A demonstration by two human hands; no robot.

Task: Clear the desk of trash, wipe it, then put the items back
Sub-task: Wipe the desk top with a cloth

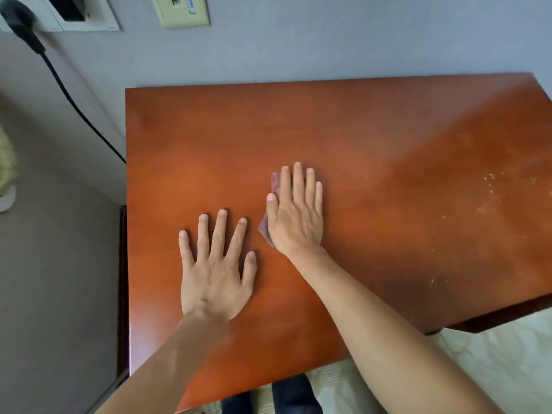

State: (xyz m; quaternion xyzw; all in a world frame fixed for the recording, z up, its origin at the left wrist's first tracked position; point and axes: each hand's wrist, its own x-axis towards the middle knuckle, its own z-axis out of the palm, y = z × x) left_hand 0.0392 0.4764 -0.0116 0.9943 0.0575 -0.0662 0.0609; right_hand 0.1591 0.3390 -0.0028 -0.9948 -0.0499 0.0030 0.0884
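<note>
The reddish-brown wooden desk [373, 130] fills most of the view, and nothing stands on it. My right hand [295, 212] lies flat near the desk's middle, fingers straight, pressing a small pinkish cloth [265, 227] onto the wood. Only the cloth's left edge shows beside my thumb and forefinger. My left hand [216, 270] rests flat on the desk to the left and nearer to me, fingers spread, holding nothing. Pale specks and dusty smears [490, 189] mark the desk's right side.
The desk's back edge meets a grey wall. A black cable [68, 94] runs from a plug at the wall's upper left down behind the desk's left edge. A beige wall plate [180, 10] sits above. Pale patterned floor [493, 354] lies at the lower right.
</note>
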